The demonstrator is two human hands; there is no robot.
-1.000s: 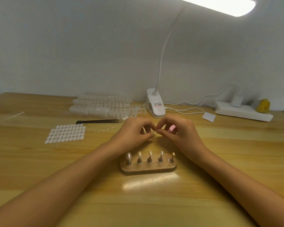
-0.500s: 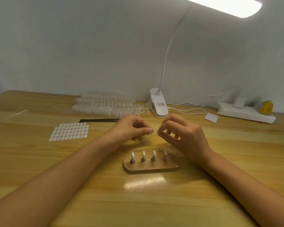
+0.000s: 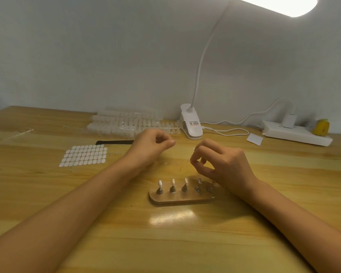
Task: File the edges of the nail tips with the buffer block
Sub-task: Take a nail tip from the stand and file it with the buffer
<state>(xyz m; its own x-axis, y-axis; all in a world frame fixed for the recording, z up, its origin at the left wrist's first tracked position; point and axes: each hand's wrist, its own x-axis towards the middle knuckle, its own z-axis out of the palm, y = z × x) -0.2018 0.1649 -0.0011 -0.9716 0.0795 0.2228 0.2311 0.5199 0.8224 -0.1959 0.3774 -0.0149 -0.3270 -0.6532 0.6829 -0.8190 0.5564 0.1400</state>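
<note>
Five small nail tips [image 3: 186,181] stand upright in a row, each a pale, translucent sliver mounted on a dark cone-shaped peg. The pegs sit in a flat wooden stand [image 3: 182,200] with rounded ends, which lies on the table [image 3: 165,243] just in front of the hands. The rightmost tip is partly hidden behind the right hand [image 3: 226,166].

That hand hovers just above the right end of the stand with its fingers curled. Thumb and fingertips are pinched together on what looks like one more clear tip [image 3: 194,149], though it is too small and blurred to be sure. The left hand [image 3: 152,146] is held apart from the right, beyond the stand. Its fingers are curled in against the thumb, and nothing shows between them.

To the left lies a sheet of white oval stickers [image 3: 83,155], with a black strip [image 3: 114,142] behind it. Further back are rows of clear tips on strips [image 3: 126,123]. A white clip lamp [image 3: 192,125] stands by the wall. To its right are a white card [image 3: 254,139], a power strip [image 3: 295,134] and a yellow object [image 3: 321,126].
</note>
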